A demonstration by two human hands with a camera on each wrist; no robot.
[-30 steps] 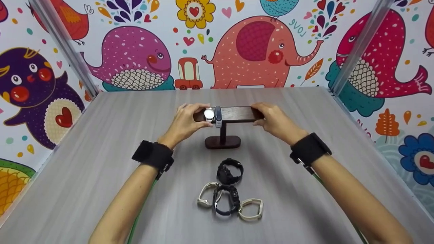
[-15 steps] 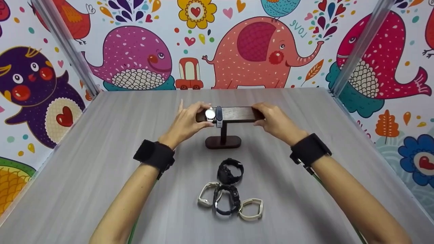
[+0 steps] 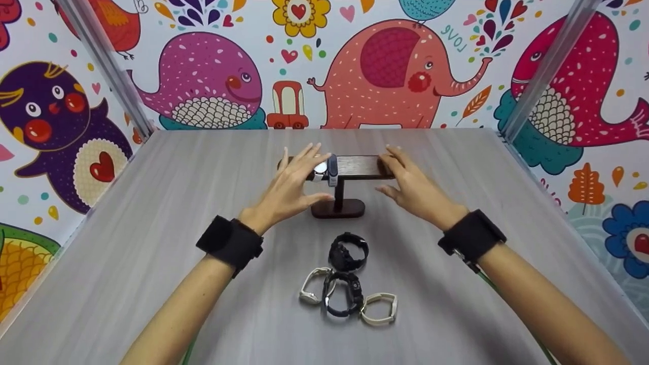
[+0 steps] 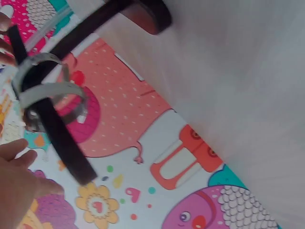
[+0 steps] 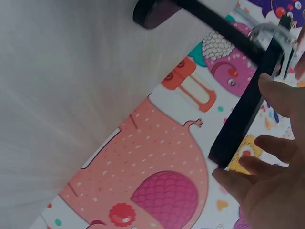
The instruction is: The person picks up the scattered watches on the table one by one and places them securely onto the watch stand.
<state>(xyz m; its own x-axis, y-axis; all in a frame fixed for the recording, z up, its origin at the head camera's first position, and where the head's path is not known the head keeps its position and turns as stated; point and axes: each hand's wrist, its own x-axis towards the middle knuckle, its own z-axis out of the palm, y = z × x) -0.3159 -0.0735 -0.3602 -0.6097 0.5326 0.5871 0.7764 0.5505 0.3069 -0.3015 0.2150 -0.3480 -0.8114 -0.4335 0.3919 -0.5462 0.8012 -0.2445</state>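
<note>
A dark wooden T-shaped watch stand (image 3: 357, 166) stands upright on the table. Two watches are looped round its bar left of the post: a silver watch with a white face (image 3: 320, 168), partly covered by fingers, and a dark-faced band with a light strap (image 3: 332, 170). My left hand (image 3: 291, 185) is spread in front of the bar's left part, thumb held apart below it. At the bar's right end my right hand (image 3: 413, 185) has fingers extended, the thumb lower and away from the others. In the right wrist view, the fingertips (image 5: 224, 177) are right by the bar's end (image 5: 221, 155).
Nearer on the table lie several watches: a black one (image 3: 335, 256), a white-strapped one (image 3: 309, 298), another dark one (image 3: 356, 291) and a cream one (image 3: 393, 309). Cartoon-printed walls (image 3: 299, 61) enclose the table's back and sides. Both wrists wear black bands (image 3: 230, 244).
Both hands have let go of the bar's ends, the thumbs and fingers spreading apart. The stand and the watches stay in place; the head view has shifted slightly.
</note>
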